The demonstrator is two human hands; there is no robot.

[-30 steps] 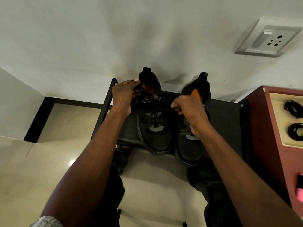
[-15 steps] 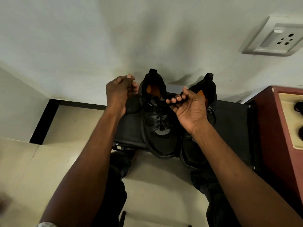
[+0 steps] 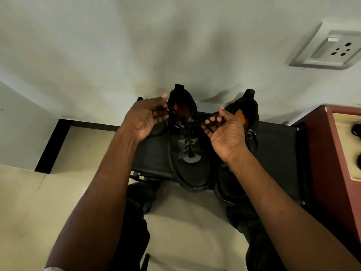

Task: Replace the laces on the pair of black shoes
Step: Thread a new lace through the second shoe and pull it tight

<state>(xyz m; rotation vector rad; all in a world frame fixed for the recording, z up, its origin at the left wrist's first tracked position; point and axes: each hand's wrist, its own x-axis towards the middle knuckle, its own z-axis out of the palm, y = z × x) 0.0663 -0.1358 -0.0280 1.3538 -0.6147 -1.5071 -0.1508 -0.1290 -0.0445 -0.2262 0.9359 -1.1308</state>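
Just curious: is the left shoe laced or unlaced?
Laced: a black lace crisscrosses the left shoe; both hands hold its ends.

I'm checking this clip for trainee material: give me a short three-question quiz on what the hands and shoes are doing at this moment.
1. True or false: both shoes sit on the black stool.
2. Which shoe's lace do the hands hold? A) left shoe B) right shoe
3. Fill in: each hand pinches one ___ of the lace.

Key: 1 true. 2 A. 3 end; the left hand and the right hand pull them apart.
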